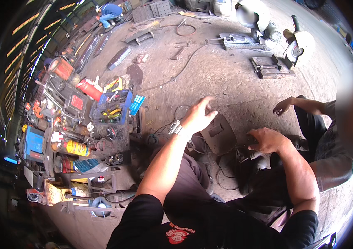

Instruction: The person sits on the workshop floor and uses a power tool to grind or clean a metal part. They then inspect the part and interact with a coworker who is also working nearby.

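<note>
My left hand (199, 115), with a metal watch on its wrist, is raised above the floor with fingers spread and holds nothing. Just below it lies a dark welding mask (219, 135). My right hand (267, 140) reaches down, palm down, over a small tool (254, 155) with a pale handle among dark cables; whether it grips anything is unclear. A seated person at the right stretches a hand (283, 106) out over the concrete floor.
A cluttered tool cart (110, 137) stands at the left with a blue tray of tools (112, 108), spray cans and a red cylinder (89, 89). Chop saws (294, 47) and metal frames lie on the far floor. Another person (110, 12) crouches far off.
</note>
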Tool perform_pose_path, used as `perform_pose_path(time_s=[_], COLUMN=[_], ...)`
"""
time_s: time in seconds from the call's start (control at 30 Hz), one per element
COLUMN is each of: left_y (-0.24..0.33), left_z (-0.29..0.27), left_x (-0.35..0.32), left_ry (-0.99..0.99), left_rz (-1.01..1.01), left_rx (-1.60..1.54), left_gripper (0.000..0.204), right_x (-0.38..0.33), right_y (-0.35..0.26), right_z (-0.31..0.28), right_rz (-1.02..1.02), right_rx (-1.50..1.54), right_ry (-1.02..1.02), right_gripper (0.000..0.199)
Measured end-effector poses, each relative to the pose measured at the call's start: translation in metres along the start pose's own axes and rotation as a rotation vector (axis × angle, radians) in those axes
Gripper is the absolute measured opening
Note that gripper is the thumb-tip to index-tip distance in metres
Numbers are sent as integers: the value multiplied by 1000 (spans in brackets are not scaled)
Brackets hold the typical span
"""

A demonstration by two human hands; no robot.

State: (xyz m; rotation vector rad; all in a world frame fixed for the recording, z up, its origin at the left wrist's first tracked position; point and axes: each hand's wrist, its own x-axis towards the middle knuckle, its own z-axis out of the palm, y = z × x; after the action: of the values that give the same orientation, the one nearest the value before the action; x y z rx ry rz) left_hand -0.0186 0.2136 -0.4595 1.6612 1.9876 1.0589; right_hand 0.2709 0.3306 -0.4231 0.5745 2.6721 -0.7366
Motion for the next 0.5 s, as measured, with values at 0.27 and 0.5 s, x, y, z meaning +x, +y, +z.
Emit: perform_pose_path(time_s=[0.27,0.5], left_y=[-19,-16], left_z=[-21,-20], left_x=[9,9], left_ry=[171,176], left_rz=[-155,-133], left_rx=[16,11], left_gripper=[100,103], right_x=[4,8], right_y=[3,4], right_z=[6,10], right_rz=[-21,-52], right_rx=[8,-2], right_ry=[-14,-22], right_gripper=[62,57])
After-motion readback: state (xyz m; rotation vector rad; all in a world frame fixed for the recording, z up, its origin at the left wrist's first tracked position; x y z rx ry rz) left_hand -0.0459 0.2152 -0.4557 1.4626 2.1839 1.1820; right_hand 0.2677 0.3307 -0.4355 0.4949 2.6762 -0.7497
